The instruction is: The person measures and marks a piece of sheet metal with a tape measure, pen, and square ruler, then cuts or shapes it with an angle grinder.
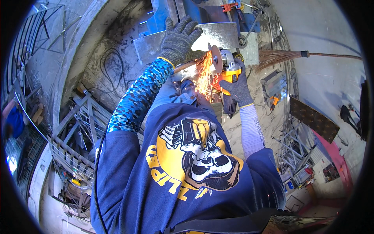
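My left hand point(179, 43), in a dark grey knit glove, lies with fingers spread on a bent, shiny metal sheet point(224, 35). That sheet stands against a blue vise or clamp-like metal body point(157, 19). In my right hand point(239, 90), also gloved, is a yellow and black angle grinder point(232, 74). Its disc point(216, 59) stands near the lower edge of the sheet, to the right of my left thumb. Orange sparks point(203, 76) stream down from the disc toward my legs. The exact contact point is hidden by glare and sparks.
A straw broom point(276, 57) lies at the right. Below it, an orange and black power tool point(275, 101) rests on the floor. Stacked metal frames point(83, 121) stand at the left, near a coiled black cable point(113, 66). A brown panel point(311, 119) leans at the right.
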A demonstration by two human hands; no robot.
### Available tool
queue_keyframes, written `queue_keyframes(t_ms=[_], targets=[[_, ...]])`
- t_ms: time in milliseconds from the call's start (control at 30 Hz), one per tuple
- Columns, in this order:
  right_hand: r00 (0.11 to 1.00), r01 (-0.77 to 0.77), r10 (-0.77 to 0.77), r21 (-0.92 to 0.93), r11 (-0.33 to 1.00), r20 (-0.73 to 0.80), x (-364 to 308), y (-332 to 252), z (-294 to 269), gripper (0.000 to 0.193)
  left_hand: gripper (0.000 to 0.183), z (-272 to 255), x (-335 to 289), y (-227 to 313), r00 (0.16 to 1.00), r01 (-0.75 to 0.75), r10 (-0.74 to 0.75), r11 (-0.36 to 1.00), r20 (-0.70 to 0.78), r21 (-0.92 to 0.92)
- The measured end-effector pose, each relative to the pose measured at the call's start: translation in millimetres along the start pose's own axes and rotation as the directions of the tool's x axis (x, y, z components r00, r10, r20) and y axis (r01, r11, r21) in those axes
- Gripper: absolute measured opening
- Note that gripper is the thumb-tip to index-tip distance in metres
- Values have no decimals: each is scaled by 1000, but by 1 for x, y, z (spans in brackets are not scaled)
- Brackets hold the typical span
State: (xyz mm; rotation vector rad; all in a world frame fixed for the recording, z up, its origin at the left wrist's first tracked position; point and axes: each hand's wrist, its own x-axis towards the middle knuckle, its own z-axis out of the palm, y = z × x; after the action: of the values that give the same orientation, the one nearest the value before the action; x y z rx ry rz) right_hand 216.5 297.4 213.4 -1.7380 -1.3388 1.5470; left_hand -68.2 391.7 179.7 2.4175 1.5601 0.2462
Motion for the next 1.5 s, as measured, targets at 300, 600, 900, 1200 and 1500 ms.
queue_keyframes(t_ms=[300,600,900,1200,1500], targets=[[997,71,-72,-79,994,-2,1,3,-1,102,86,1,0,0,1000,-5,5,1000,-2,18],[998,66,-67,-59,996,-17,3,1,1,101,83,-1,0,0,1000,-3,3,1000,-19,-18],[999,35,-35,2,999,-13,2,-8,1,99,88,0,1,1,1000,3,-4,1000,22,19],[1000,24,-24,90,996,-1,6,-2,2,101,88,-1,0,2,999,13,-14,1000,32,15],[999,51,-51,-5,999,-8,5,-6,-1,101,83,-1,0,3,1000,-6,6,1000,-17,-12]])
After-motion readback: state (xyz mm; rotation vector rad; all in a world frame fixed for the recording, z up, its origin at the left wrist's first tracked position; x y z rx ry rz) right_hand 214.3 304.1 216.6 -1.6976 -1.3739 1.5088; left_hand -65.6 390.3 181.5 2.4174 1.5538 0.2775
